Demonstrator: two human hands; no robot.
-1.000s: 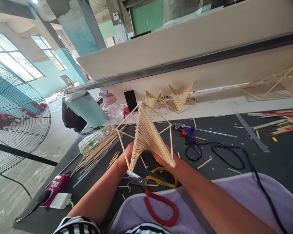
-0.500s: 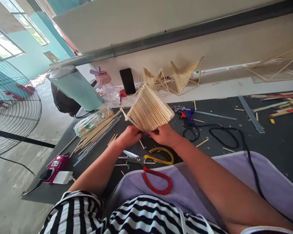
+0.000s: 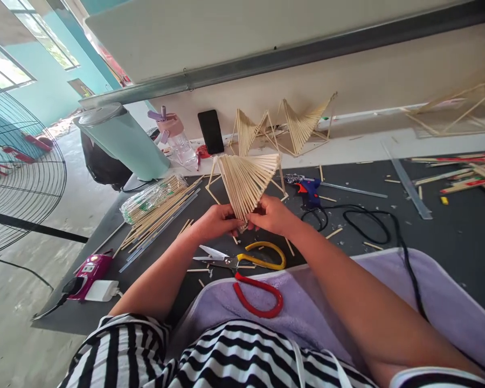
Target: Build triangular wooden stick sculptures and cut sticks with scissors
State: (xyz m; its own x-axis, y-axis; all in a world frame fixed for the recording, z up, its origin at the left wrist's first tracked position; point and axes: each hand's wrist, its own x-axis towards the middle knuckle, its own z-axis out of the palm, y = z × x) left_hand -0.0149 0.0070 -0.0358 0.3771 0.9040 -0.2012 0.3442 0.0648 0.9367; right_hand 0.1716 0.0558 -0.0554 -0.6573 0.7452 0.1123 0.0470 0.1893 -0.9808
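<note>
Between my two hands is a model of thin wooden sticks (image 3: 248,180), its slats fanned into a twisted surface with a stick frame at each side. My left hand (image 3: 218,221) pinches its lower tip from the left, and my right hand (image 3: 270,215) grips the same end from the right. The fingertips nearly meet at the bottom of the fan. Below the hands lie open scissors (image 3: 230,262) with one yellow and one red handle, the red one resting on a purple cloth (image 3: 311,307).
A blue glue gun (image 3: 309,188) with a black cord lies to the right. Bundled sticks (image 3: 157,215), a pink power strip (image 3: 91,275), a green tumbler (image 3: 125,143) and a clear bottle (image 3: 180,143) are at left. Behind stand a phone (image 3: 210,132) and another stick model (image 3: 299,126).
The stick model has tipped and turned in my hands, from a broad slatted face to a narrow-bottomed fan with its side frames showing. Both hands stay at its lower end.
</note>
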